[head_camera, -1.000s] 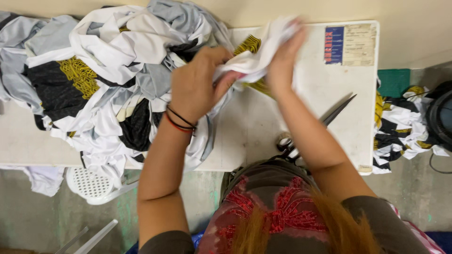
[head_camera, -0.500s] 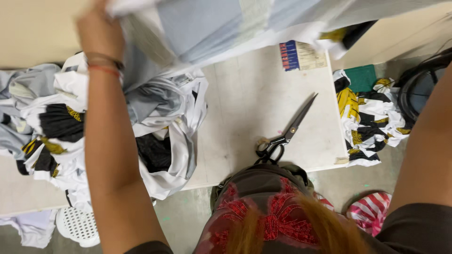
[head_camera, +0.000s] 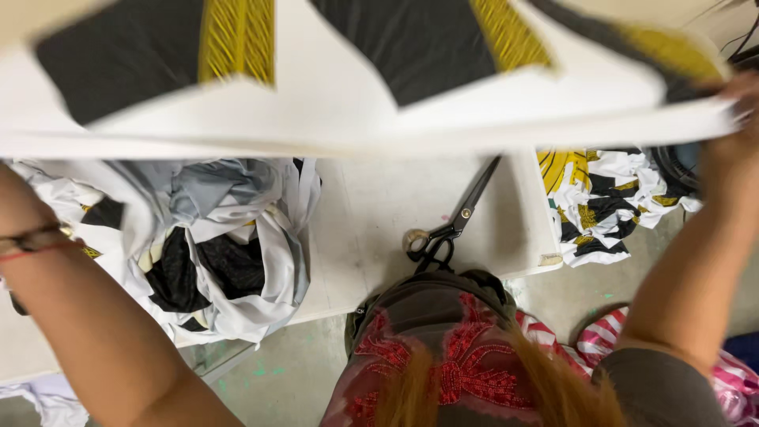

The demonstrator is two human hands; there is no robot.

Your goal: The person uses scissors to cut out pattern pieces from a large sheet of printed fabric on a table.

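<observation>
Printed cloth (head_camera: pixel 356 87) now taut and flat overhead, right hand (head_camera: pixel 731 162) pinching its edge, left grip unseen.

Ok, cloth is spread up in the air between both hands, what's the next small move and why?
Probably lower the printed cloth flat onto the bare white table, keeping both ends taut. The right hand holds one end at the frame edge; the left hand is out of view. The scissors lie on the table near the body, and the fabric heap crowds the left.

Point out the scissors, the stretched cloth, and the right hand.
scissors (head_camera: pixel 457 221): head view, on the pivot.
stretched cloth (head_camera: pixel 332 103): head view, on its white middle.
right hand (head_camera: pixel 731 158): head view, on the back of the hand.
</observation>
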